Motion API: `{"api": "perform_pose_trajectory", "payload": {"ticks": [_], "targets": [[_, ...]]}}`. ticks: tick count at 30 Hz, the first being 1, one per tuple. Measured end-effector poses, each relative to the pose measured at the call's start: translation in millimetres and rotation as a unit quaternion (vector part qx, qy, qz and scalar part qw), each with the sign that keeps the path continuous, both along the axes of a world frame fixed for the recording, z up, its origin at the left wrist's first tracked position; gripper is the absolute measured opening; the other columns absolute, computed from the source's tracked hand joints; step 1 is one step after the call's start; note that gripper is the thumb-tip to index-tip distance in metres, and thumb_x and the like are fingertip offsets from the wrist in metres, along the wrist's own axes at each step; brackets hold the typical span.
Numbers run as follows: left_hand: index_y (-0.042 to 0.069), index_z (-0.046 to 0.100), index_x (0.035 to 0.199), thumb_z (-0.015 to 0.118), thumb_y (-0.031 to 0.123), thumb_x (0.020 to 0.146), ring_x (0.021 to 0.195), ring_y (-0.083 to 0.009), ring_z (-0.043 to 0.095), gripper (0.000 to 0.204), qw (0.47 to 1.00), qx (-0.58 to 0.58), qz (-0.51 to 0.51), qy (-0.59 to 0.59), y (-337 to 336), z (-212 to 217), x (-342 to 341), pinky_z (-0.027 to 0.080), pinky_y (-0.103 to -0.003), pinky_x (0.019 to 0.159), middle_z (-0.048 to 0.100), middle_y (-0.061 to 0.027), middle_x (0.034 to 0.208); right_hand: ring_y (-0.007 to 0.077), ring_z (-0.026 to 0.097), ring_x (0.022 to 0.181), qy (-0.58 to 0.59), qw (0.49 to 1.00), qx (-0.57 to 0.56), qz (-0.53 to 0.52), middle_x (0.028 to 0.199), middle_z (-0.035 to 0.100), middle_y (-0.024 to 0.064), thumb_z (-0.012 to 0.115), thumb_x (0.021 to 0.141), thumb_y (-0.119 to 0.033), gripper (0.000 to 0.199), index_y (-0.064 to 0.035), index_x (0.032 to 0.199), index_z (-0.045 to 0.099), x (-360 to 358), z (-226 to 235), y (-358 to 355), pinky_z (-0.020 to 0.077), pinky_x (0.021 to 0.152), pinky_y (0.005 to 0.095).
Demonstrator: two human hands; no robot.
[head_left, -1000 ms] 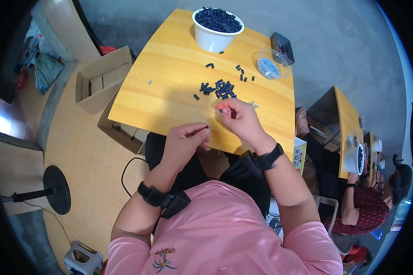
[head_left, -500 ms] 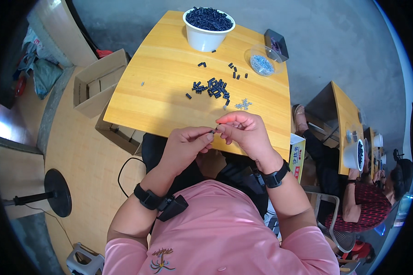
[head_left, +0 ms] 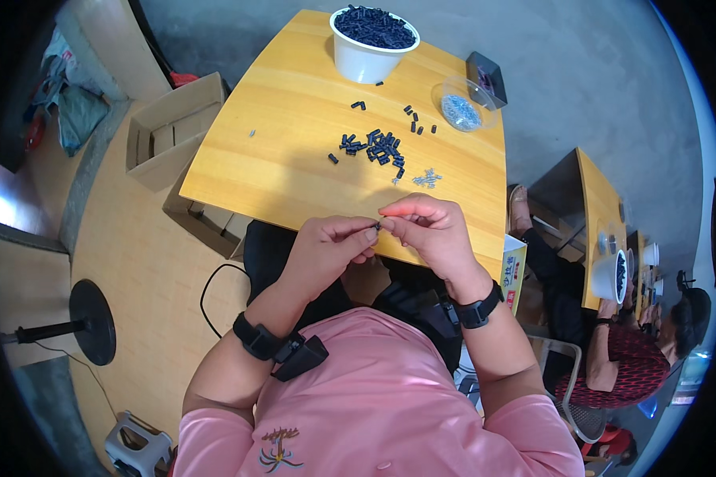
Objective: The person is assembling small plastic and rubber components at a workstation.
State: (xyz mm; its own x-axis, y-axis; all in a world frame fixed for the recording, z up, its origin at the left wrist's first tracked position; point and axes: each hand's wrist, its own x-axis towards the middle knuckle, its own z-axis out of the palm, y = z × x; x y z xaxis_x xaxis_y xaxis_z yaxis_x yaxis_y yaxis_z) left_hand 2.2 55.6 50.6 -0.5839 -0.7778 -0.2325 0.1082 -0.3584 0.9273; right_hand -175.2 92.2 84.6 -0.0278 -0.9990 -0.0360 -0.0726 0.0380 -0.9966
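Note:
Above the near edge of the wooden table (head_left: 270, 95), my two hands meet fingertip to fingertip. My left hand (head_left: 338, 245) pinches a small black cylindrical piece, mostly covered by the fingers. Touching it from the other side, my right hand (head_left: 431, 230) has thumb and forefinger pressed together; whatever is between them is too small to make out. Just beyond lies a heap of short black cylindrical pieces (head_left: 380, 147). Beside it, to the right, is a little pile of small silvery pieces (head_left: 429, 178). Several more black pieces are scattered farther back.
At the table's far side stands a white bucket (head_left: 366, 63) heaped with black pieces. A clear round tub (head_left: 461, 113) of silvery bits and a dark box (head_left: 485, 79) are at the far right. Cardboard boxes (head_left: 171, 127) sit left; a co-worker (head_left: 628, 358) sits at another table.
My fingertips have drawn closer together around the small black piece. The view has shifted slightly; the things on the table otherwise look the same.

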Motion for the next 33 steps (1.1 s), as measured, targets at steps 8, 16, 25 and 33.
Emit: {"api": "perform_pose_trajectory", "payload": {"ticks": [8, 16, 25, 33], "targets": [[0.001, 0.066, 0.103, 0.062, 0.018, 0.087, 0.072, -0.0108, 0.061, 0.024, 0.999, 0.031, -0.003, 0.043, 0.0, -1.5, 3.6, 0.048, -0.022, 0.067, 0.065, -0.0053, 0.084, 0.0054, 0.057, 0.073, 0.004, 1.0, -0.007, 0.011, 0.082, 0.062, 0.0001, 0.066, 0.08, 0.003, 0.012, 0.0002, 0.091, 0.068, 0.3, -2.0, -1.5, 0.0459, 0.066, 0.0186], [0.001, 0.067, 0.097, 0.062, 0.018, 0.087, 0.065, -0.0069, 0.056, 0.02, 0.994, 0.072, 0.011, 0.077, 0.2, 3.2, 3.2, 0.046, -0.019, 0.062, 0.064, -0.002, 0.076, 0.0077, 0.054, 0.074, 0.014, 0.999, -0.036, 0.015, 0.084, 0.059, 0.0017, 0.067, 0.078, 0.005, 0.015, -0.0006, 0.092, 0.069, -0.2, -9.9, -3.3, 0.0433, 0.067, 0.0204], [0.001, 0.068, 0.096, 0.064, 0.016, 0.085, 0.065, -0.0064, 0.056, 0.019, 0.992, 0.092, 0.034, 0.082, -0.8, 2.5, 5.4, 0.045, -0.019, 0.061, 0.064, -0.0021, 0.075, 0.0079, 0.053, 0.068, -0.057, 0.997, -0.059, 0.008, 0.087, 0.059, 0.0034, 0.064, 0.08, 0.005, 0.016, -0.0005, 0.094, 0.068, 8.0, -18.5, -7.5, 0.042, 0.059, 0.0191], [0.0, 0.068, 0.095, 0.064, 0.016, 0.085, 0.064, -0.0066, 0.055, 0.019, 0.992, 0.086, 0.041, 0.085, -0.8, 4.4, 6.9, 0.045, -0.019, 0.06, 0.063, -0.0023, 0.075, 0.0078, 0.052, 0.067, -0.074, 0.995, -0.055, 0.029, 0.086, 0.059, 0.0041, 0.065, 0.079, 0.005, 0.016, 0.0, 0.094, 0.068, 8.7, -19.4, -10.0, 0.0422, 0.059, 0.0196]]}}
